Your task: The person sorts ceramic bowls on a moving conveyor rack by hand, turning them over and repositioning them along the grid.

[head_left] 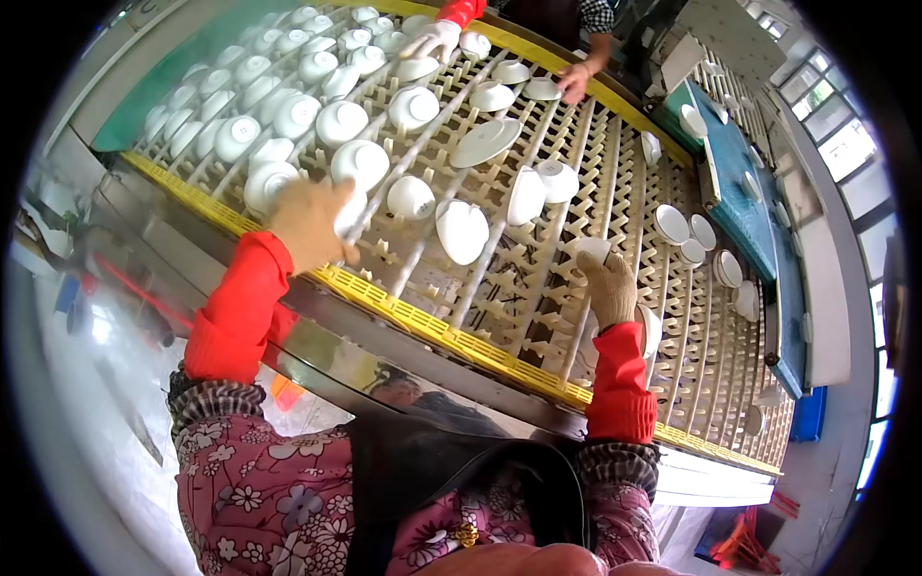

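My left hand, in a tan knit glove, is curled around a white bowl at the near left of the pegged rack conveyor. Part of that bowl is behind my fingers. Upturned white bowls lie close by, one just beyond my hand and another to its left. My right hand, gloved the same way, grips a small white bowl over the pegs. Beside my right wrist stands a white dish, partly hidden by the sleeve. A heart-shaped white dish rests between my hands.
Many upturned bowls crowd the far left. An oval plate lies mid-rack. Across the conveyor, another person's gloved hand and bare hand touch dishes. Yellow edging borders my side; a blue belt runs at right.
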The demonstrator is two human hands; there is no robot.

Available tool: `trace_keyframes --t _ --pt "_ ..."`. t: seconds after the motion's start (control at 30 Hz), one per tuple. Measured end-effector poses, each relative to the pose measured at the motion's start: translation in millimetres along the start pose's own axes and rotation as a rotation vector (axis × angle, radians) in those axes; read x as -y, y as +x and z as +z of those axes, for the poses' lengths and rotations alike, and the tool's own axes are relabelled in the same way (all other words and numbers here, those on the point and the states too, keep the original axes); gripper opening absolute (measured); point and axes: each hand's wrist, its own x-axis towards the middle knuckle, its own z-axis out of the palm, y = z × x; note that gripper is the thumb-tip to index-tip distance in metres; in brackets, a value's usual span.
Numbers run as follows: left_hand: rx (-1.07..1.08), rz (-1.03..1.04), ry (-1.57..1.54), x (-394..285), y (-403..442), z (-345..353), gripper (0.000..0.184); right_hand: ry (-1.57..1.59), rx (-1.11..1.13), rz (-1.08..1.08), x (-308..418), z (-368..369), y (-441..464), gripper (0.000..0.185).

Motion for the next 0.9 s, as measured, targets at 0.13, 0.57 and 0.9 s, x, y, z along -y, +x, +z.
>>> trace_keyframes --t 0.13,0.57,0.9 --pt "0.389 -0.146 -0.065 -8 17 -7 0.09 0.434 0.06 -0.215 8 5 -18 0.034" --pt "-0.083 0.033 -0.586 -74 42 35 0.07 -0.581 -0.306 -0.538 7 -81 -73 0.048" --pt "-0.114 -0.287 -1.079 -217 214 159 0.075 -0.498 -0.243 -0.201 -83 -106 -66 0.053"
